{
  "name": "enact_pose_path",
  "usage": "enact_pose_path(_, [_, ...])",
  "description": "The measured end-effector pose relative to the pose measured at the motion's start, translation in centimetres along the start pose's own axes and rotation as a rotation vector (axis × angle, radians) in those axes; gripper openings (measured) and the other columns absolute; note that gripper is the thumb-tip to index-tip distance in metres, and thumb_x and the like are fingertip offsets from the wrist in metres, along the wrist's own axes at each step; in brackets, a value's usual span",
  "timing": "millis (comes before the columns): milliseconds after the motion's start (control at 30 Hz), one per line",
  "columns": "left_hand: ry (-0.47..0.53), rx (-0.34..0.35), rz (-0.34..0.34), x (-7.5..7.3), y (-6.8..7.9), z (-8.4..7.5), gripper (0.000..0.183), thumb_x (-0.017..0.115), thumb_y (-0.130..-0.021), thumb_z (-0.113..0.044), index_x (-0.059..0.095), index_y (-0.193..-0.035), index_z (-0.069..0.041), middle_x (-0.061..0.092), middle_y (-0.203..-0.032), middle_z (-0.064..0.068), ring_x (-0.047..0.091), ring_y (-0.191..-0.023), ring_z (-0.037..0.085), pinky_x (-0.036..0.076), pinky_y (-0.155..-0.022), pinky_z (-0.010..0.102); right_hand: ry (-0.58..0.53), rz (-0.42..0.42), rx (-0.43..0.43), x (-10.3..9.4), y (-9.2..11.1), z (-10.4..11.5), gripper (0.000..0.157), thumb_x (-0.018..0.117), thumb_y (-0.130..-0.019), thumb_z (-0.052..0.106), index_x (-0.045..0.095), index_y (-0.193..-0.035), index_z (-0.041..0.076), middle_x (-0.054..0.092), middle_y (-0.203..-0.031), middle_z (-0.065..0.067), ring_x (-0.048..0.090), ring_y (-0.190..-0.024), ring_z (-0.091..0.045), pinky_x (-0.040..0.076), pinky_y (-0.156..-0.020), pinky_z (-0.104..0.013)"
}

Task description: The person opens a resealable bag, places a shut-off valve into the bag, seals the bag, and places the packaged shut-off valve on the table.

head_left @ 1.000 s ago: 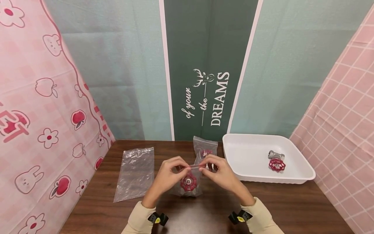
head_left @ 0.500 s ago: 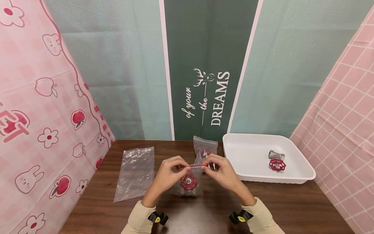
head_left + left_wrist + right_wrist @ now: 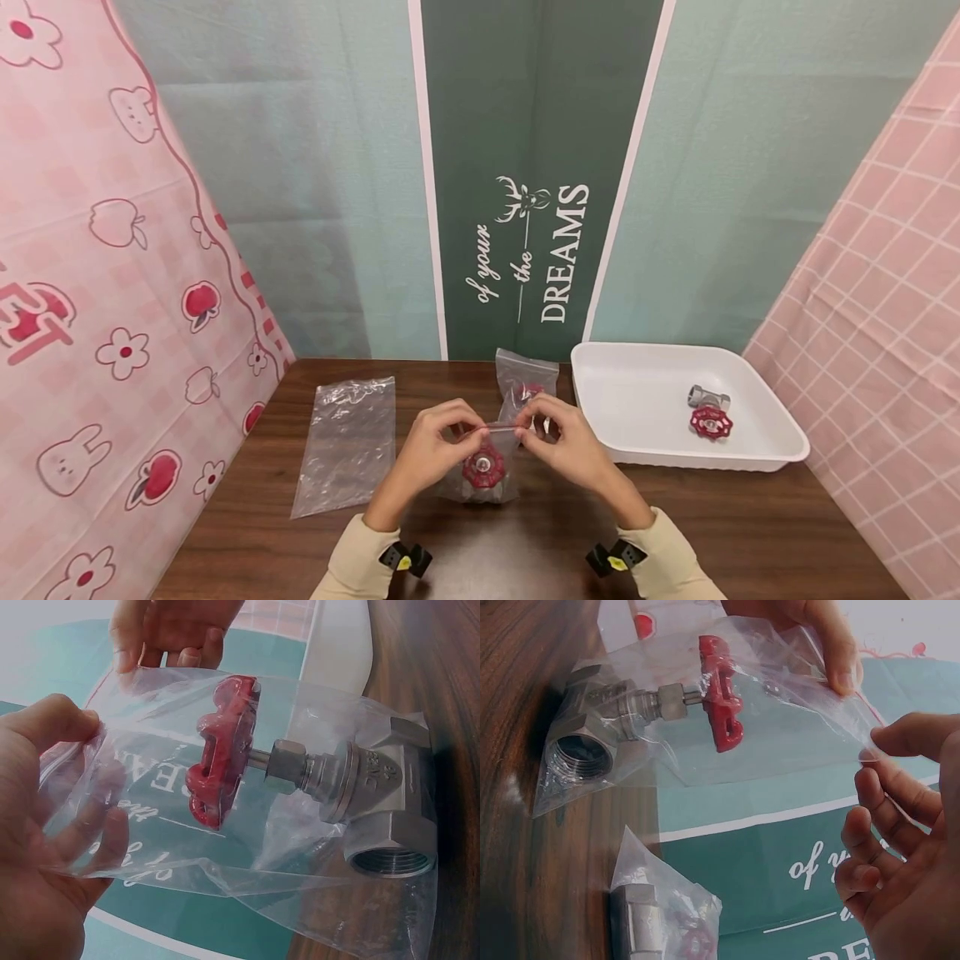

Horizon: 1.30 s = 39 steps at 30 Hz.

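Note:
A clear zip bag point(image 3: 300, 859) stands on the table with a gate valve inside; the valve has a red handwheel point(image 3: 483, 467) and a steel body point(image 3: 390, 780). My left hand point(image 3: 441, 435) pinches the bag's top edge at its left end between thumb and fingers. At the right end of the same edge, my right hand point(image 3: 558, 433) pinches the film between thumb and forefinger. The red zip line runs between both hands. Behind them lies a second zip bag point(image 3: 527, 367) holding another red-wheeled valve point(image 3: 641, 922), partly covered by my right hand in the head view.
A flat clear bag point(image 3: 347, 450) lies on the wooden table point(image 3: 247, 533) to the left. At the right stands a white tray point(image 3: 622, 375) with a bare valve point(image 3: 710, 410) in it. Patterned curtains point(image 3: 300, 167) rise behind and at both sides.
My right fingers have shifted only slightly along the bag's top edge. The left hand, the valve and the other objects stay where they were.

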State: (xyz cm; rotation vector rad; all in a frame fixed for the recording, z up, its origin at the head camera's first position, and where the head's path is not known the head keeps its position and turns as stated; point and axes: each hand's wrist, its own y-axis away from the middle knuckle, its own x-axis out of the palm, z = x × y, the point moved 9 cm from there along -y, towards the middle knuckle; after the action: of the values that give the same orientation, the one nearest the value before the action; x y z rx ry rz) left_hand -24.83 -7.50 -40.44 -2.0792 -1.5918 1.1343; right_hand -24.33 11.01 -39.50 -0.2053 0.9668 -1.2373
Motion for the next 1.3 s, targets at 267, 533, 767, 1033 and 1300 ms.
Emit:
enact_pose_path(267, [-0.020,0.011,0.022,0.2,0.0,-0.3,0.011,0.079,-0.096,-0.008,0.079,-0.095,-0.019,0.071,-0.088,-0.006,0.060,-0.076,0.002,0.056,-0.063,0.027,0.007,0.018,-0.048,1.4,-0.2,0.5,0.020,0.085,-0.090,0.008,0.078,-0.103,0.021,0.069,-0.092,0.007,0.050,-0.068,-0.009,0.042,-0.055,-0.024])
enact_pose_path(533, [-0.033,0.012,0.035,0.3,-0.1,-0.4,0.009,0.080,-0.095,-0.009,0.080,-0.095,-0.018,0.072,-0.089,-0.006,0.061,-0.078,0.001,0.057,-0.065,0.024,-0.010,-0.034,-0.138,1.9,-0.6,1.4,0.016,0.084,-0.089,0.002,0.077,-0.092,0.016,0.071,-0.087,0.003,0.055,-0.069,-0.011,0.043,-0.056,-0.021])
enact_pose_path(767, [-0.030,0.038,0.023,0.1,-0.2,-0.4,0.009,0.080,-0.096,-0.009,0.080,-0.095,-0.019,0.073,-0.089,-0.006,0.061,-0.076,0.001,0.056,-0.064,0.026,-0.004,-0.041,-0.152,1.8,-0.8,1.5,0.018,0.085,-0.087,-0.001,0.078,-0.090,0.016,0.073,-0.085,0.003,0.054,-0.069,-0.007,0.045,-0.054,-0.028])
enact_pose_path(1033, [-0.028,-0.015,0.015,0.0,-0.3,0.1,0.005,0.080,-0.096,-0.015,0.083,-0.096,-0.019,0.074,-0.089,-0.007,0.061,-0.074,0.000,0.055,-0.060,0.026,-0.009,-0.052,-0.118,1.3,-0.7,0.9,0.009,0.084,-0.088,0.005,0.082,-0.093,0.012,0.076,-0.088,0.001,0.057,-0.073,-0.008,0.046,-0.058,-0.023])
enact_pose_path(1300, [-0.026,-0.059,0.003,-0.2,-0.5,0.6,0.005,0.081,-0.095,-0.016,0.084,-0.099,-0.019,0.076,-0.091,-0.006,0.059,-0.075,0.001,0.052,-0.061,0.023,-0.004,0.053,0.205,2.3,0.6,-2.3,0.044,0.087,-0.090,0.021,0.073,-0.132,0.014,0.077,-0.111,-0.003,0.055,-0.074,-0.008,0.050,-0.065,-0.025])
